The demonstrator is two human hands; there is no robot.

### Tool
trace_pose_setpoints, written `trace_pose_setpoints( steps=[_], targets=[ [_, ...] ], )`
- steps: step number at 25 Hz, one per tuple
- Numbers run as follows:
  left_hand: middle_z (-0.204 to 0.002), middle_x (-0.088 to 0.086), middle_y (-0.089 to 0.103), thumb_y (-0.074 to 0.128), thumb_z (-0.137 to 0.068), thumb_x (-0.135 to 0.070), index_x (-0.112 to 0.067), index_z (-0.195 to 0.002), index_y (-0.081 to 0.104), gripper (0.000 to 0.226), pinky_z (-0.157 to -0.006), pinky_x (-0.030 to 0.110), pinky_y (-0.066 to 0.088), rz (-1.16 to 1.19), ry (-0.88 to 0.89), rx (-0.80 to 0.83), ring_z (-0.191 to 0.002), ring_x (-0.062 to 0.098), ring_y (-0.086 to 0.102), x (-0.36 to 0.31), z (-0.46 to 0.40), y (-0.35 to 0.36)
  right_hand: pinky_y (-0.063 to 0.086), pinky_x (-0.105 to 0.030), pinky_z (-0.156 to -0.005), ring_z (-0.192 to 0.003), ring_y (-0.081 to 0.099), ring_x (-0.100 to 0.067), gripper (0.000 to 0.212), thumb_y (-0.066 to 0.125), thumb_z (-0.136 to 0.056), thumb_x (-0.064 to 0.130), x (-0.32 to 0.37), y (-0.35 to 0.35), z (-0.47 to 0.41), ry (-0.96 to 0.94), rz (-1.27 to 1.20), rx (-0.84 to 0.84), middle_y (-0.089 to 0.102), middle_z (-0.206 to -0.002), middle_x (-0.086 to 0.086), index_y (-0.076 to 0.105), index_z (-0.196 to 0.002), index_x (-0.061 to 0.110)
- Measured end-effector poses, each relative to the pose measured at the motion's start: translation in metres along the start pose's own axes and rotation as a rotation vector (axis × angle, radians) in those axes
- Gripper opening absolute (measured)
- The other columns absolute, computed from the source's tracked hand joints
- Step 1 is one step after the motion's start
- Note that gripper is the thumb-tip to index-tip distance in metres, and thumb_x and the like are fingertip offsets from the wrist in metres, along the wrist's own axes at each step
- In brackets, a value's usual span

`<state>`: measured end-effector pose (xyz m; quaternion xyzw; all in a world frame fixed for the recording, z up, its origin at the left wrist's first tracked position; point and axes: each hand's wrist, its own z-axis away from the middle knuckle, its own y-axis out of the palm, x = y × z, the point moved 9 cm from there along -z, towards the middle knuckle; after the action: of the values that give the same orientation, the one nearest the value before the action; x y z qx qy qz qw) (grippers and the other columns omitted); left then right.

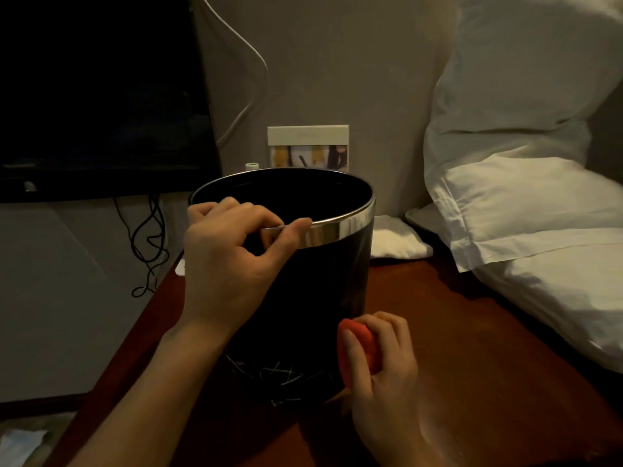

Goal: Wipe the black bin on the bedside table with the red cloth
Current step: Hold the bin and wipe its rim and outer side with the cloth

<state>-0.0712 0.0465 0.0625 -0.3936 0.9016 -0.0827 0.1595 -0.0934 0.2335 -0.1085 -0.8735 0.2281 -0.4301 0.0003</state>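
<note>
step: wiping in progress, I'd say. Cloth is on the lower right side of the bin wall, low down nr the base.
bin [303, 291]: black, round, shiny metal band at rim. Stands upright on the bedside table [472, 382], toward its back-left part, well clear of the front edge.
left hand [229, 257]: fingers curled over the near-left rim, thumb pinching the metal band from outside. Gripping the bin to steady it.
right hand [381, 362]: fingers + thumb wrapped round the bunched red cloth [359, 345], pressing it against the bin's side.
inside bin: dark, can't tell if anything's in there. No liner visible.
bin surface: pale scratch-like marks nr the bottom front; could be scuffs or dirt, can't tell.
next: prob sweep cloth up or round the wall. Needs left hand holding firm so the bin doesn't spin or slide; may need to rotate the bin to reach the back side. Rim band + inside look not yet covered, judging by where the cloth sits.
risk: bin is light-looking, push too hard low down → it could skid toward the table's left edge.
around: card [308, 148] propped vs wall behind the bin, pillows [522, 203] at the right edge, dark screen [101, 96] + cables [148, 241] off the left side.
</note>
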Motion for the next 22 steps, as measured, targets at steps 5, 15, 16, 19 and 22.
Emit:
trace_pose_setpoints(
  steps=[5,15,16,19,22],
  targets=[
    [-0.065,-0.016,0.056,0.066,-0.084,-0.046,-0.026,-0.069,0.058,0.027,-0.08,0.028,0.034,0.022,-0.009,-0.016,-0.065,0.002,0.051,0.008,-0.003,-0.005,0.038,-0.003,-0.078,-0.094,0.053,0.004,0.008,0.064,-0.097,0.02,-0.001,-0.023,-0.051,0.009,-0.013,-0.152,0.055,-0.105,0.0,0.061,-0.104,0.021],
    [-0.064,-0.017,0.053,0.065,-0.086,-0.043,-0.024,-0.067,0.056,0.029,-0.079,0.027,0.033,0.028,0.007,-0.029,-0.065,-0.001,0.05,0.009,0.0,-0.004,0.041,-0.007,-0.084,-0.107,0.053,0.0,0.017,0.056,-0.095,0.041,0.003,0.006,0.004,-0.086,0.014,0.007,0.048,-0.116,0.011,0.057,-0.111,0.037],
    [-0.064,-0.018,0.053,0.065,-0.086,-0.043,-0.024,-0.067,0.056,0.029,-0.08,0.026,0.033,0.033,0.008,-0.03,-0.065,0.0,0.05,0.009,0.0,-0.004,0.04,-0.006,-0.084,-0.105,0.052,0.002,0.016,0.058,-0.095,0.037,0.01,0.0,-0.01,-0.101,0.001,-0.033,0.049,-0.115,0.007,0.058,-0.111,0.033],
    [-0.064,-0.017,0.053,0.065,-0.086,-0.042,-0.023,-0.066,0.056,0.029,-0.078,0.029,0.034,0.039,0.009,-0.027,-0.065,0.001,0.05,0.009,0.0,-0.003,0.036,-0.003,-0.084,-0.098,0.05,0.005,0.012,0.064,-0.095,0.018,0.036,-0.022,-0.059,-0.167,-0.049,-0.168,0.052,-0.108,-0.001,0.063,-0.106,0.013],
    [-0.064,-0.017,0.053,0.063,-0.087,-0.045,-0.022,-0.065,0.056,0.032,-0.078,0.033,0.035,0.045,0.004,-0.025,-0.065,0.0,0.049,0.01,-0.001,-0.002,0.034,-0.005,-0.085,-0.097,0.05,0.003,0.009,0.065,-0.096,0.013,0.053,-0.031,-0.077,-0.199,-0.041,-0.243,0.054,-0.104,-0.001,0.065,-0.103,0.008]
  ],
)
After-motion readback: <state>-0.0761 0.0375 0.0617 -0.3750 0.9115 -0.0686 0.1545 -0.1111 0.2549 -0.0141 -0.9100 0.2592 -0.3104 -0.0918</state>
